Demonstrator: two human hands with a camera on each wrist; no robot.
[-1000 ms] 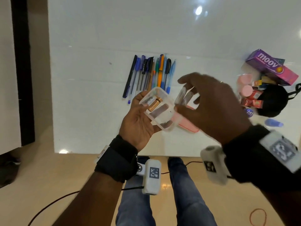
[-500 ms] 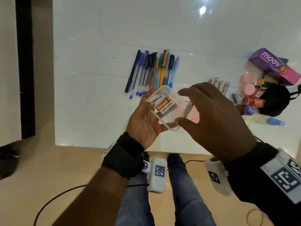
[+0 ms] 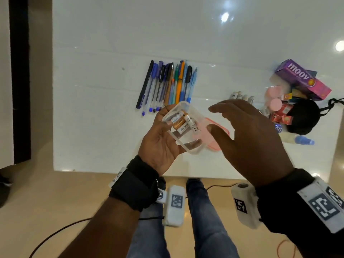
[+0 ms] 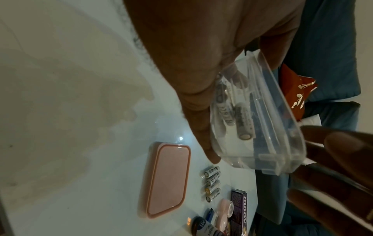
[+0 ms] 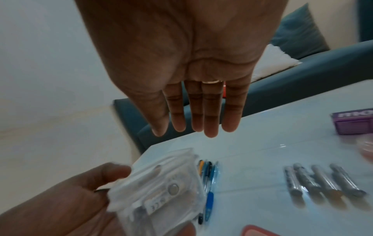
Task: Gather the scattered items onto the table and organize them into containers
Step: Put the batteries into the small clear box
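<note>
Our left hand (image 3: 160,144) grips the clear container (image 3: 186,127) holding some batteries (image 3: 183,122); four loose batteries (image 5: 322,180) remain on the table (image 3: 104,112), right hand (image 3: 249,142) open and empty.

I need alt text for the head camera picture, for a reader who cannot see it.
A left hand holds a clear plastic container with batteries inside, above a white table. The open right hand hovers beside it. Pens lie in a row behind; a pink lid lies below.

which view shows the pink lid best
Left wrist: the pink lid lies whole and unobstructed on the table. Head view hides most of it behind the right hand; right wrist catches only a corner at the bottom edge.
</note>
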